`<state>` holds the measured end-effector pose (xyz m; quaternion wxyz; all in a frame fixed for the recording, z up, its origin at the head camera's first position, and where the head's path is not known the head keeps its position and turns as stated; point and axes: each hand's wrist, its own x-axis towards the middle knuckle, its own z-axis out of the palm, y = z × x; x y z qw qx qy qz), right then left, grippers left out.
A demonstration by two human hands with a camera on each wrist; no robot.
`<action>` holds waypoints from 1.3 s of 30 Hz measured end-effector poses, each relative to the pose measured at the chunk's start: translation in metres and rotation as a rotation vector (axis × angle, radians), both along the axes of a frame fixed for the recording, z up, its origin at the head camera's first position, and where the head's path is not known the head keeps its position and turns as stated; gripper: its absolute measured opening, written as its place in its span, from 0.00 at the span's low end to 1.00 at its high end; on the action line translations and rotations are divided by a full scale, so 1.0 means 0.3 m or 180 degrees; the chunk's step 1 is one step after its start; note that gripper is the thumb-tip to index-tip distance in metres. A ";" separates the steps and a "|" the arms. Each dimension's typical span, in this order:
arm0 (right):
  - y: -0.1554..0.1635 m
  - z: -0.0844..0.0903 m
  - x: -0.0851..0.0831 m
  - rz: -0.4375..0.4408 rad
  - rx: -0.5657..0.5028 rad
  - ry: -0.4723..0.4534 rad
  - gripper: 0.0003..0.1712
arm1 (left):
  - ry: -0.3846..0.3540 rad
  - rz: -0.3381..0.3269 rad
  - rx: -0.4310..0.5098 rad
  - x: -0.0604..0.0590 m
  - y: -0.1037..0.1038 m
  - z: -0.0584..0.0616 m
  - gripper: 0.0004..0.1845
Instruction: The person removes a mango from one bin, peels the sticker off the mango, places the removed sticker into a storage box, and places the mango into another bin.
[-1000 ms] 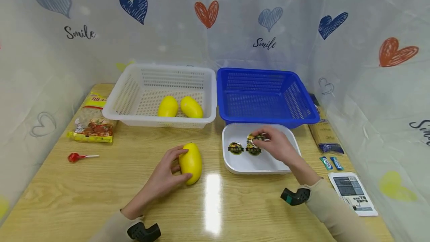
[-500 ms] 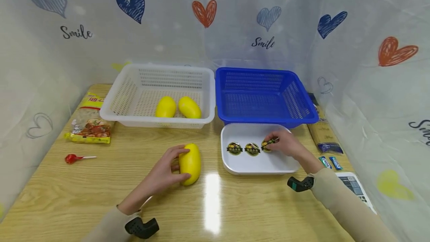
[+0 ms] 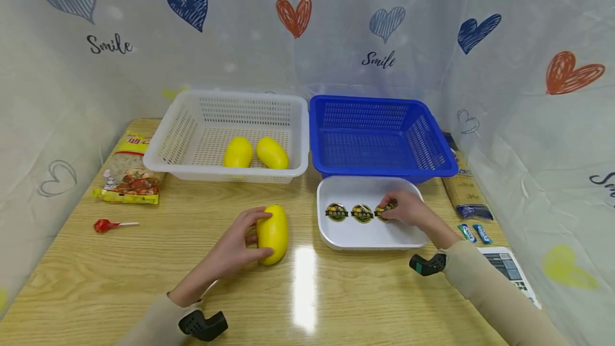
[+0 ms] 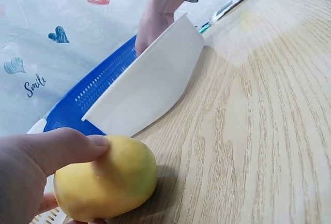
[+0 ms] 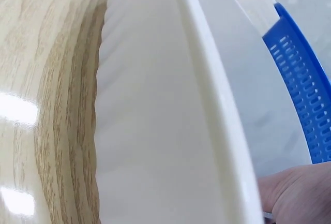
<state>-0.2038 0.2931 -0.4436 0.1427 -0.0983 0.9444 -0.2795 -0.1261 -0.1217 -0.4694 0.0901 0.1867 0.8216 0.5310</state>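
My left hand (image 3: 240, 244) grips a yellow mango (image 3: 273, 235) that rests on the table, its thumb on the near side and fingers on the far side. In the left wrist view the thumb lies across the mango (image 4: 124, 177). Inside the white tray (image 3: 331, 239), my right hand (image 3: 405, 208) pinches a round black-and-gold sticker (image 3: 380, 213), partly covered by the fingers. Two similar stickers, one in the middle (image 3: 362, 213) and one at the left (image 3: 336, 212), lie flat in a row beside it. The right wrist view shows mostly the tray wall (image 5: 150, 110), hiding the fingertips.
Behind stand a white basket (image 3: 163, 162) with two yellow mangoes (image 3: 254, 152) and a blue basket (image 3: 360, 148) touching the tray's back. A snack bag (image 3: 132, 175) and red lollipop (image 3: 103, 225) lie left; a gold packet (image 3: 463, 194), small wrappers (image 3: 474, 233) and a white pouch (image 3: 511, 268) lie right.
My right hand has moved to the right with a sticker, from above the middle one to the row's right end, and lowered it there. The left hand keeps its hold on the mango.
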 end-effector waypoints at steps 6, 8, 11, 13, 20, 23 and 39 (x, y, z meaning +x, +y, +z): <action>-0.004 0.002 -0.004 0.0022 0.0119 0.0024 0.09 | -0.0023 0.0014 -0.0011 0.001 0.000 0.005 0.38; -0.007 0.004 -0.004 0.0038 0.0154 0.0058 0.09 | -0.0026 0.0012 -0.0009 0.001 0.001 0.006 0.38; -0.016 0.010 -0.001 0.0097 0.0246 0.0142 0.08 | -0.0023 0.0007 -0.0013 0.002 0.001 0.008 0.38; -0.024 0.016 0.001 0.0133 0.0332 0.0205 0.09 | -0.0021 0.0005 -0.0009 0.002 0.002 0.009 0.38; -0.043 0.020 0.010 0.0221 0.0649 0.0399 0.09 | -0.0025 0.0000 -0.0029 0.002 0.002 0.010 0.38; -0.046 0.019 0.014 0.0255 0.0727 0.0500 0.09 | -0.0022 0.0004 -0.0037 0.003 0.003 0.011 0.38; -0.029 0.007 0.016 0.0378 0.0519 0.0578 0.07 | -0.0036 -0.0018 -0.0007 0.004 0.004 0.010 0.38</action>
